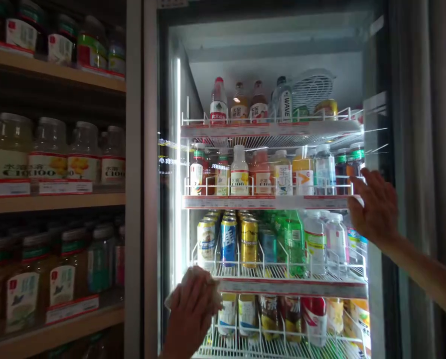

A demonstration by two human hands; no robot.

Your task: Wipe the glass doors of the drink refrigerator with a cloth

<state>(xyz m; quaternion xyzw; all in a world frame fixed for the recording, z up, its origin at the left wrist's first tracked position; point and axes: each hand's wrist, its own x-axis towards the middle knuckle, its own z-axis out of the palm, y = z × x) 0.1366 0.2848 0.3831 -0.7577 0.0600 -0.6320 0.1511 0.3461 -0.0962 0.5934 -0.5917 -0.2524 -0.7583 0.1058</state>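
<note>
A glass door [282, 52] of a lit drinks cooler stands in front of me. Low on its left part, my left hand [193, 309] is closed over a pale, crumpled cloth [198, 281], pressed flat to the glass. Higher up at the right, my right hand [375, 209] has its fingers stretched out and holds nothing. It is at the glass near the door's right edge; whether it touches cannot be made out. Behind the glass, beer cans [228, 243] stand on a wire shelf just above my left hand, and more drinks stand beside and below it.
Left of the cooler, wooden shelves [58, 202] hold rows of bottled drinks [82, 152]. A metal frame post [135, 149] separates them from the cooler. Bottles [218, 102] and juice bottles [239, 172] fill the cooler's upper wire shelves. Reflections show on the glass.
</note>
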